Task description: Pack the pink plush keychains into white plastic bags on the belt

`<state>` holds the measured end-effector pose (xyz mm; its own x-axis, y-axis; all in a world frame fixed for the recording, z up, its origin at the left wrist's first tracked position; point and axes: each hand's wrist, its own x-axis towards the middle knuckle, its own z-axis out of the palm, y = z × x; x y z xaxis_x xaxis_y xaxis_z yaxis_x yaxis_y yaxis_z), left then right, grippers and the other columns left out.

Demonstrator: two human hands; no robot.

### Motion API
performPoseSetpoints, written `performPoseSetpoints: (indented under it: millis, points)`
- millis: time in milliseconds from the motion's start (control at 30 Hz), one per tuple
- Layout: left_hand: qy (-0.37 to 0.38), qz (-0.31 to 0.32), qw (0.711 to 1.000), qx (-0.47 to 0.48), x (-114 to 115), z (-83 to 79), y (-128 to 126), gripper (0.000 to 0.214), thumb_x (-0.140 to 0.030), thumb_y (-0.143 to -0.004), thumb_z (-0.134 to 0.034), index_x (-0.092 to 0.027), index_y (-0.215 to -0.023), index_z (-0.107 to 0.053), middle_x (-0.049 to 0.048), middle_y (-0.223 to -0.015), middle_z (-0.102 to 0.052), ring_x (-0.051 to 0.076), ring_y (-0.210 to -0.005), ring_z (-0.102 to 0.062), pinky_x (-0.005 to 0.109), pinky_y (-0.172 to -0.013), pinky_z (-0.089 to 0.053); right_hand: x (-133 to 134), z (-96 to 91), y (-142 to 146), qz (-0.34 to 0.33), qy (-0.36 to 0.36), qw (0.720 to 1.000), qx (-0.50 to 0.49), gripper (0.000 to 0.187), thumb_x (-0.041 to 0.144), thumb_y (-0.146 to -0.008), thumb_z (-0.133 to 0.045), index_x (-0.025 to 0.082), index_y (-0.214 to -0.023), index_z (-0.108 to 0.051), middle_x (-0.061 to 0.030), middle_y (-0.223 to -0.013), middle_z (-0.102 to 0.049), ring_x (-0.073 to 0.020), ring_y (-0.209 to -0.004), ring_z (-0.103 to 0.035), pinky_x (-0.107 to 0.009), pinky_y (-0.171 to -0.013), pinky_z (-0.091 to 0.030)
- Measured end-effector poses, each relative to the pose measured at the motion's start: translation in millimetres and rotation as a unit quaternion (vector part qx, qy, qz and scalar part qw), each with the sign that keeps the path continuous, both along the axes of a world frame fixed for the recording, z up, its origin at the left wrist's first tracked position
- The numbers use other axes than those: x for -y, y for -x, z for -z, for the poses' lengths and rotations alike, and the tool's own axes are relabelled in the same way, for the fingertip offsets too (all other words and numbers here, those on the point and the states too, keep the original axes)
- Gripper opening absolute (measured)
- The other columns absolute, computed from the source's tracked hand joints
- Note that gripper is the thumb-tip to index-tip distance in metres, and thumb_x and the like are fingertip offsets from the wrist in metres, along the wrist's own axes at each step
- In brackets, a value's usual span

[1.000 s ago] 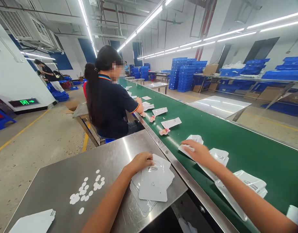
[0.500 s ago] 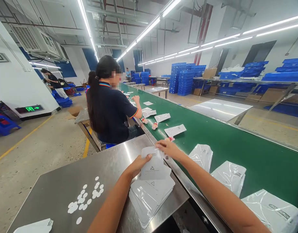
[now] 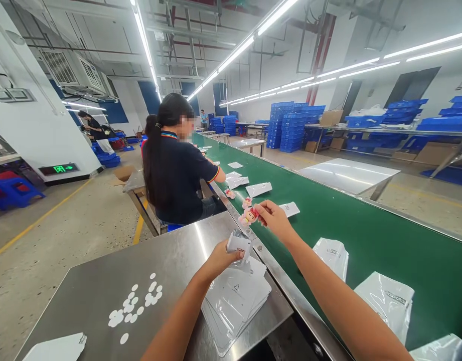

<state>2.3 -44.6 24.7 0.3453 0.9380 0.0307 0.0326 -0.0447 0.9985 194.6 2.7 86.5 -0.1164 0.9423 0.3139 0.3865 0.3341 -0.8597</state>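
Well left of the left hand, a pile of flat white packets (image 3: 53,348) sits at the near edge of the brushed-steel table (image 3: 99,281). Nearer that hand, thin white discs (image 3: 129,307), smooth and round, lie scattered, some overlapping. Beyond the hand sits a co-worker (image 3: 183,168) in a dark knit shirt with striped trim. The left hand (image 3: 221,259) has thumb and fingers clamped on a glossy white pouch (image 3: 240,243); I can't tell whether its mouth is parted. Right below is a fanned stack of slick, round-cornered pouches (image 3: 238,301). Up and to the right, over the metal rail, the right hand (image 3: 268,215) pinches a lumpy pink figure (image 3: 249,216) at its fingertips, another pink figure (image 3: 247,202) just behind. A flat white packet (image 3: 292,209) lies past its knuckles on the smooth green belt (image 3: 366,225); shiny, creased bundles of pouches (image 3: 389,293) rest right of its forearm.
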Motion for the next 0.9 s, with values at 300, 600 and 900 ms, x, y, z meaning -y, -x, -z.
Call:
performPoseSetpoints:
  millis: [300,600,900]
  points:
    - [-0.058,0.029,0.995,-0.080,15.0,-12.2,-9.6,0.034,-0.041,-0.066,-0.069,-0.014,-0.085,-0.062,0.0001,-0.075,-0.059,0.015,-0.070,-0.051,0.023,-0.063,-0.038,53.3,-15.7,-1.3,-0.043,-0.092,0.986,0.130,0.023,0.044,-0.083,-0.048,0.022,-0.077,-0.054,0.0029,-0.063,-0.058,-0.0121,-0.059,-0.051,-0.025,-0.056,-0.041]
    - [-0.143,0.093,0.977,-0.128,20.9,-32.3,-30.0,0.033,-0.036,-0.068,-0.066,-0.016,-0.094,-0.062,0.0041,-0.089,-0.064,0.021,-0.084,-0.057,0.029,-0.071,-0.044,76.4,-1.8,-10.0,-0.170,-0.149,0.942,0.247,0.040,0.044,-0.086,-0.044,0.019,-0.061,-0.063,-0.0051,-0.120,-0.056,-0.0219,-0.106,-0.053,-0.035,-0.088,-0.042]
    - [-0.186,-0.019,0.913,-0.362,-8.1,24.0,-8.5,0.048,-0.044,-0.059,-0.072,-0.020,-0.100,-0.061,0.0056,-0.096,-0.061,0.026,-0.095,-0.053,0.039,-0.085,-0.038,7.7,40.0,-155.2,0.173,0.157,0.900,0.369,0.045,0.061,-0.073,-0.048,0.019,-0.074,-0.061,-0.0082,-0.081,-0.066,-0.0239,-0.075,-0.061,-0.029,-0.060,-0.043]
